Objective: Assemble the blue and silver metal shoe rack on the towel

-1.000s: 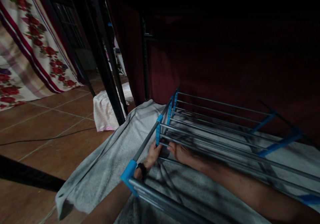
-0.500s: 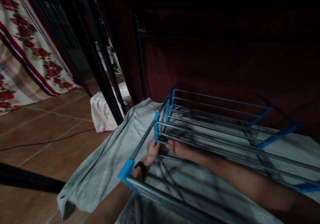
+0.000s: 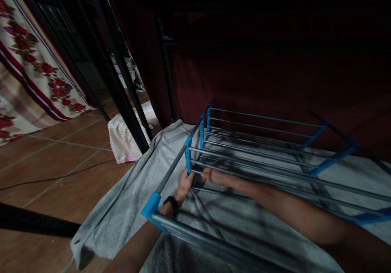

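Observation:
A rack of grey metal tubes with blue plastic connectors lies on a grey blanket (image 3: 122,208). My left hand (image 3: 184,184), with a dark band at the wrist, is closed at the lower end of a blue connector (image 3: 188,159) on the rack's left side. Just to its right, my right hand (image 3: 212,175) is curled with fingers pinched on the end of a thin metal tube (image 3: 197,171) beside that connector. A blue corner piece (image 3: 152,206) joins thicker tubes close to my left forearm. More blue connectors (image 3: 319,169) show at the far right end.
Dark metal posts (image 3: 122,102) stand at the left, with a striped cloth (image 3: 125,138) behind them. A dark red curtain (image 3: 259,77) hangs behind the rack. A floral cloth (image 3: 45,73) hangs at far left over the tiled floor, where a black cable (image 3: 61,179) lies.
The view has shifted slightly, so the rack appears a little further left. My right hand's fingers have curled in more tightly at the tube; my left hand keeps its place on the connector.

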The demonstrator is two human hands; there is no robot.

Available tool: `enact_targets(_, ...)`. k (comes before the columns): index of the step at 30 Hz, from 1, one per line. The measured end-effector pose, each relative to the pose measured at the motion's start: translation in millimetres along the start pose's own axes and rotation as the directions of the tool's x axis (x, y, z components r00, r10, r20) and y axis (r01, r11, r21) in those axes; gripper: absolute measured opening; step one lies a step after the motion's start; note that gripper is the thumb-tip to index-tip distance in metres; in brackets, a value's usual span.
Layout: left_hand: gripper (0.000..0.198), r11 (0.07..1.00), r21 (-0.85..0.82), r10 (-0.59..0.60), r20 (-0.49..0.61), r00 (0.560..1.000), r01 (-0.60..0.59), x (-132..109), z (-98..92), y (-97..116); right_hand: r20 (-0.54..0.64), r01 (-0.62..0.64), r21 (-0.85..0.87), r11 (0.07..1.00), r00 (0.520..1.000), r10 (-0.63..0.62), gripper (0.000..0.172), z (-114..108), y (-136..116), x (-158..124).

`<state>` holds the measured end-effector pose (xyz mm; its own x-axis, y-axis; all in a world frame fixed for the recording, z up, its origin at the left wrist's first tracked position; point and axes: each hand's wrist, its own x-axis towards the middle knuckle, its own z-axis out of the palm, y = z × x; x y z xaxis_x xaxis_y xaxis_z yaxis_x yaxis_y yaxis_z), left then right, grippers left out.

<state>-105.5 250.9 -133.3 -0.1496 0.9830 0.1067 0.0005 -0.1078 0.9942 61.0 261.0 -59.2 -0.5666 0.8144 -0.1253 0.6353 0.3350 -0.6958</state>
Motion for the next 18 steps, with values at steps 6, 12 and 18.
enact_targets(6,0.027,1.000,0.013,0.019,0.016,1.000,-0.019,0,-1.4,-2,-0.014,-0.037,-0.021,0.999,0.999,0.037,0.029,0,-4,-5)
enact_targets(12,0.024,0.999,0.031,0.032,0.027,0.999,-0.033,-1,-1.4,-2,-0.137,-0.058,-0.322,0.945,0.991,0.015,0.023,4,-8,-17)
enact_targets(18,0.024,0.997,0.064,0.040,0.032,0.999,-0.042,-1,-2.8,-2,-0.069,-0.020,-0.190,0.982,0.998,0.007,0.023,-1,-7,-10)
